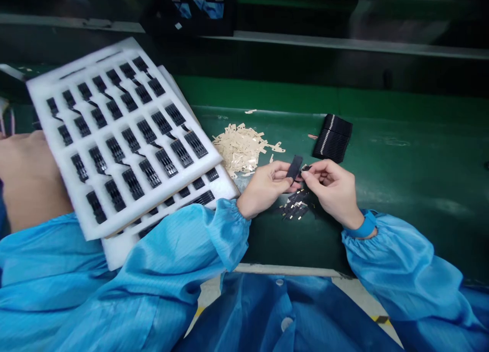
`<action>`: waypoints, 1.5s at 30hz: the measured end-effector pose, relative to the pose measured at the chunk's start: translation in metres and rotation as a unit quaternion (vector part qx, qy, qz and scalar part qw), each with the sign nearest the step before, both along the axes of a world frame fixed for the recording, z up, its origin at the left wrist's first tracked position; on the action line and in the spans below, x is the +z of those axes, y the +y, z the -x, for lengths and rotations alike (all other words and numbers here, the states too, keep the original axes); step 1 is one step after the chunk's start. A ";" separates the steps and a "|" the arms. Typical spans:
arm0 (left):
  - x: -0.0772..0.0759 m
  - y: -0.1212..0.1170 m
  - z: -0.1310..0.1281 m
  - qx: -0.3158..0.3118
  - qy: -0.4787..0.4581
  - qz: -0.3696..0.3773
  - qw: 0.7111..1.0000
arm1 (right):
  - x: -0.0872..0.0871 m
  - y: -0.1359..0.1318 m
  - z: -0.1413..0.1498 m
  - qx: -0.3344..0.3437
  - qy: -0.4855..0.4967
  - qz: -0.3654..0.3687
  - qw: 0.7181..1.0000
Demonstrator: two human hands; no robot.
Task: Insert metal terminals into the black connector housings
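Between thumb and fingers, my left hand [266, 185] grips a flat black rectangular piece [294, 167], held tilted above the green bench. My right hand [331, 188] is closed in a pinch at that piece's right end, on a small dark part [305, 168] with a light spot; its exact kind is too small to tell. Just below both hands lies a loose heap of small black strips [297, 205] with pale, shiny ends. Left of my left hand spreads a pile of flat cream-coloured pieces [242, 147].
Two stacked white foam trays [126, 181] with rows of black parts lean over the bench's left side. A neat row of black pieces [333, 138] lies at the right on the green bench [412, 173]. Another person's arm [32, 179] is at the far left.
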State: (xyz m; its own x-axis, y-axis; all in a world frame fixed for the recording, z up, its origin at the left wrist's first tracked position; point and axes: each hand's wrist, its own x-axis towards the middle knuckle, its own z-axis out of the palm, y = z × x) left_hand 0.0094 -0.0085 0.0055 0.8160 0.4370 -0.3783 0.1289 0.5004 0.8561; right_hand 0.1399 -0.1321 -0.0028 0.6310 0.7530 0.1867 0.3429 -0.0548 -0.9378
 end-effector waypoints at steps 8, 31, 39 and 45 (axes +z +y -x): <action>0.001 -0.003 -0.001 -0.009 -0.013 0.025 1.000 | 0.000 0.001 0.006 -0.018 -0.001 0.004 1.000; 0.005 -0.003 -0.001 -0.017 -0.011 0.030 0.999 | -0.001 -0.001 0.008 -0.033 -0.037 0.009 0.999; 0.003 -0.004 -0.001 -0.014 -0.009 0.026 1.000 | -0.003 -0.001 0.007 -0.025 -0.053 0.007 0.998; 0.000 -0.004 -0.001 -0.013 -0.027 0.025 0.999 | 0.002 -0.004 0.008 -0.014 -0.199 -0.003 0.980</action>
